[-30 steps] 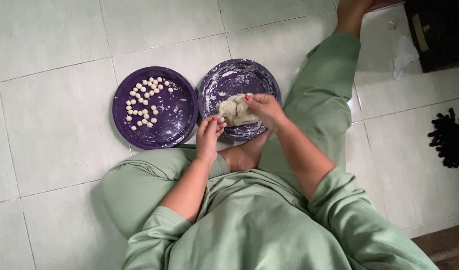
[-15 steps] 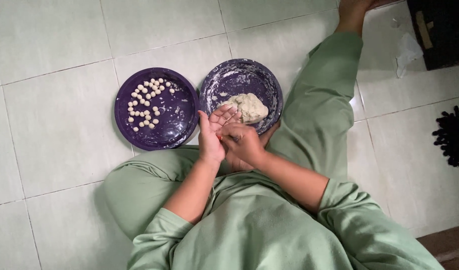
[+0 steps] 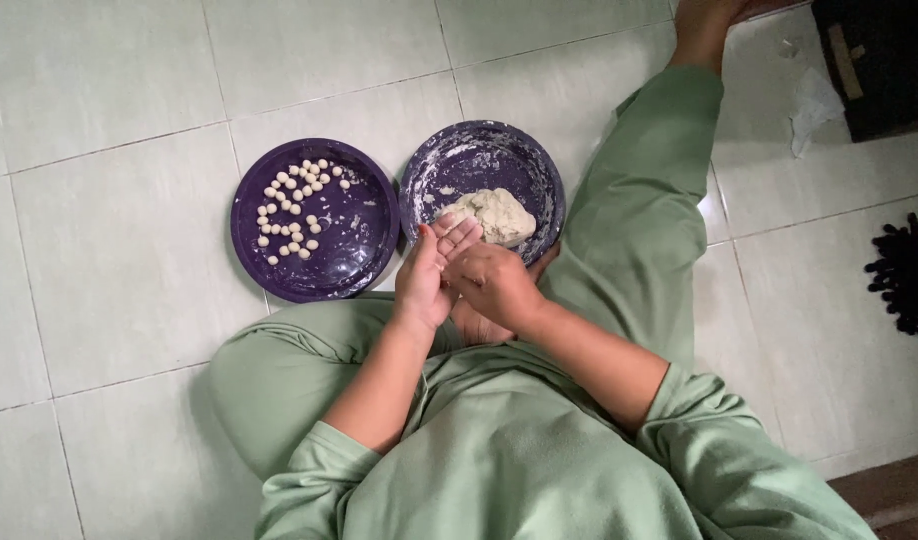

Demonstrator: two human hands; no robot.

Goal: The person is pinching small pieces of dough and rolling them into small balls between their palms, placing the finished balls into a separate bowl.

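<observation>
My left hand [image 3: 429,275] is held palm up with its fingers straight, just in front of the right purple plate [image 3: 479,145]. My right hand [image 3: 494,285] lies across that palm, pressed against it. Whatever is between the two palms is hidden. A pale lump of dough [image 3: 499,213] rests on the flour-smeared right plate, just beyond my fingertips. The left purple plate [image 3: 349,250] holds several small round dough balls [image 3: 294,215] in its far half.
I sit on a pale tiled floor with my green-trousered leg [image 3: 639,200] stretched out past the right plate. A crumpled white tissue [image 3: 814,100] and a black box [image 3: 879,60] lie at the far right, a dark bundle [image 3: 904,275] nearer.
My right hand has left the dough lump and come back onto my left palm. My left hand has turned palm up. Both plates stay where they were.
</observation>
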